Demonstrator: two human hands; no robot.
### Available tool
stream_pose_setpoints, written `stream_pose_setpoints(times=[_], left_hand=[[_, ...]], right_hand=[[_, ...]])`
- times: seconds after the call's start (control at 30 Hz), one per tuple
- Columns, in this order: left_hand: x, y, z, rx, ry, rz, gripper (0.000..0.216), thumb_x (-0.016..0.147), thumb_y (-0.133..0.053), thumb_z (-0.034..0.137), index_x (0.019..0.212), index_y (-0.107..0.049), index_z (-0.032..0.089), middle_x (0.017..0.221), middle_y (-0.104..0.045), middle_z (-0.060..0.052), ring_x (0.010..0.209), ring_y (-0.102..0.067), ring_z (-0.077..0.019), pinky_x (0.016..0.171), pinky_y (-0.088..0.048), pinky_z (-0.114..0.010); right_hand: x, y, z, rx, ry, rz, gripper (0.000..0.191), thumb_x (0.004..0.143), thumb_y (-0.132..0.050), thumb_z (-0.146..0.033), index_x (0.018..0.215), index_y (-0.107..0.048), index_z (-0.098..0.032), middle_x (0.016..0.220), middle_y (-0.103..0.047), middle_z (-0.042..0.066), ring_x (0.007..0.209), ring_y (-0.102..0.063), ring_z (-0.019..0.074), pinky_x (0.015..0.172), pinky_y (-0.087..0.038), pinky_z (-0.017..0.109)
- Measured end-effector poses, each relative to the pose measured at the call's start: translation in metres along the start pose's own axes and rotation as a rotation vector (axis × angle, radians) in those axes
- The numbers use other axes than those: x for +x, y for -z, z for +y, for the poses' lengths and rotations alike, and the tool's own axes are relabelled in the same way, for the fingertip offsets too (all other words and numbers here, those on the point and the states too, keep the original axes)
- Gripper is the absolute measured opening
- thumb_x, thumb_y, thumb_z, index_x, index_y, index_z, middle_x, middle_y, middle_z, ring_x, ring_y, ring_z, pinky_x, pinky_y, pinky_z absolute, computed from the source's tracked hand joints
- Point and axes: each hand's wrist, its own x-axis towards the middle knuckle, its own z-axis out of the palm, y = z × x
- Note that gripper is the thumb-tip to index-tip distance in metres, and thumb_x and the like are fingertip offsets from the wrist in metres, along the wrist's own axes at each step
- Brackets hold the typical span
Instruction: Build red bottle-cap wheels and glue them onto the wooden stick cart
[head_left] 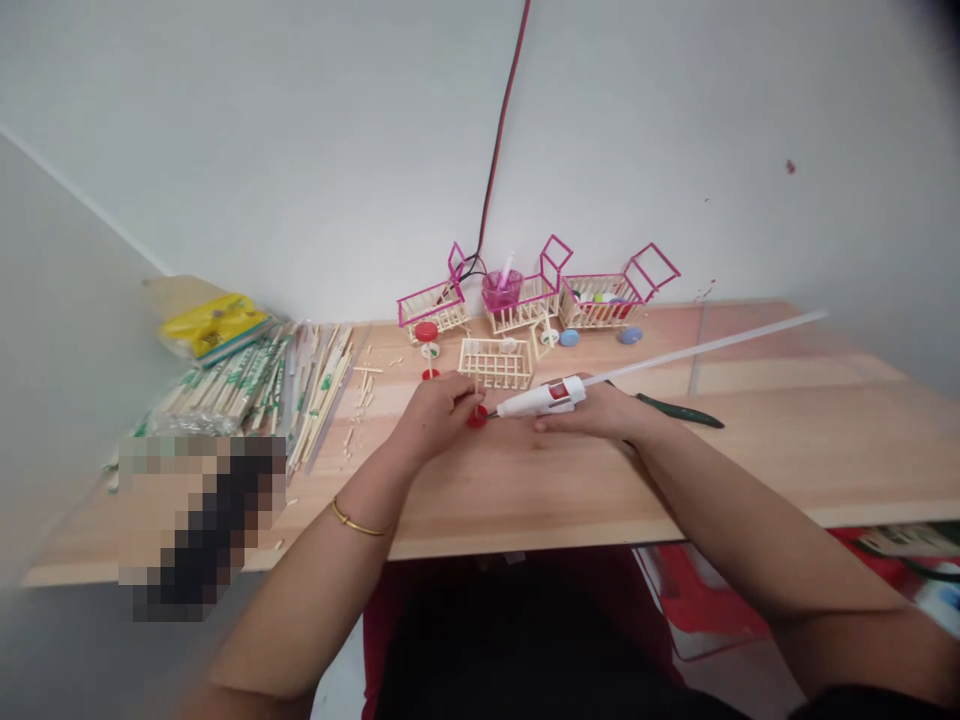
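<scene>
My left hand (439, 415) pinches a thin wooden stick (476, 382), which stands upright with its lower end at a red bottle cap (476, 417) on the table. A white hot glue gun (532, 399) is in my right hand (596, 408), its nozzle at the cap's right side. From the gun's back end a long clear glue stick (705, 345) juts out to the right. Just beyond my hands lies a small frame of pale sticks (495, 365). Another stick with red caps (427, 334) at its ends stands behind my left hand.
Several stick-built carts with purple rims (600, 305) line the wall, a purple cup (502, 288) among them. Blue caps (631, 336) lie nearby. Bundled chopsticks (225, 385) and a yellow packet (214, 325) fill the left side. Green-handled pliers (682, 410) lie beside my right wrist.
</scene>
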Motion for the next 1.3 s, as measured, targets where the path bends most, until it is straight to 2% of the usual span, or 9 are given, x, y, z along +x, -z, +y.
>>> stream_pose_setpoints(times=[0.2,0.37,0.53,0.77,0.87,1.1,1.3], left_hand=[[-0.002,0.000,0.001,-0.048,0.045,0.024,0.017,0.085,-0.051,0.014,0.070,-0.058,0.016,0.077,-0.064,-0.003,0.073,-0.058,-0.0138,0.069,-0.043,-0.026],[-0.004,0.001,0.007,0.002,0.005,-0.013,0.015,0.086,-0.052,0.016,0.074,-0.060,0.016,0.075,-0.062,-0.002,0.073,-0.057,-0.0137,0.068,-0.043,-0.026],[-0.005,0.001,0.010,0.010,0.006,-0.010,0.015,0.087,-0.050,0.017,0.077,-0.062,0.017,0.079,-0.065,-0.003,0.076,-0.059,-0.0142,0.070,-0.045,-0.026],[-0.004,0.004,0.009,0.008,0.037,-0.027,0.017,0.087,-0.050,0.016,0.088,-0.067,0.017,0.086,-0.068,-0.005,0.080,-0.061,-0.0150,0.074,-0.046,-0.028],[-0.004,0.004,0.010,-0.013,0.052,-0.036,0.017,0.086,-0.051,0.016,0.088,-0.068,0.017,0.087,-0.068,-0.005,0.080,-0.061,-0.0149,0.074,-0.046,-0.028],[-0.005,-0.002,0.006,-0.076,0.096,-0.081,0.012,0.082,-0.057,0.021,0.086,-0.067,0.017,0.079,-0.064,-0.003,0.071,-0.057,-0.0138,0.065,-0.045,-0.026],[-0.006,-0.003,0.000,-0.067,0.145,-0.099,0.018,0.073,-0.064,0.020,0.091,-0.065,0.017,0.076,-0.058,0.001,0.064,-0.052,-0.0114,0.059,-0.042,-0.024]], right_hand=[[-0.004,0.008,-0.001,0.103,0.036,-0.078,0.038,0.065,-0.076,-0.045,0.086,-0.066,-0.016,0.076,-0.066,0.002,0.072,-0.060,0.0179,0.062,-0.045,0.028],[-0.007,0.015,0.001,0.097,0.070,-0.029,0.031,0.067,-0.075,-0.044,0.072,-0.058,-0.018,0.064,-0.057,-0.002,0.061,-0.052,0.0138,0.054,-0.039,0.026],[-0.007,0.015,0.007,0.091,0.059,0.033,0.035,0.067,-0.074,-0.048,0.067,-0.053,-0.019,0.060,-0.051,-0.003,0.057,-0.047,0.0124,0.050,-0.036,0.026],[-0.007,0.012,0.004,0.097,-0.033,0.058,0.037,0.066,-0.072,-0.053,0.070,-0.057,-0.020,0.064,-0.058,-0.001,0.060,-0.053,0.0156,0.053,-0.040,0.027],[-0.006,0.011,0.003,0.089,-0.020,0.064,0.037,0.066,-0.072,-0.053,0.076,-0.061,-0.020,0.070,-0.063,0.001,0.067,-0.058,0.0178,0.057,-0.044,0.028],[-0.008,0.013,0.003,0.043,0.014,0.118,0.036,0.066,-0.072,-0.051,0.082,-0.067,-0.019,0.076,-0.068,0.003,0.072,-0.063,0.0209,0.061,-0.049,0.031],[-0.011,0.015,0.005,0.018,-0.057,0.135,0.041,0.067,-0.073,-0.052,0.096,-0.071,-0.024,0.094,-0.073,0.003,0.088,-0.066,0.0254,0.075,-0.051,0.036]])
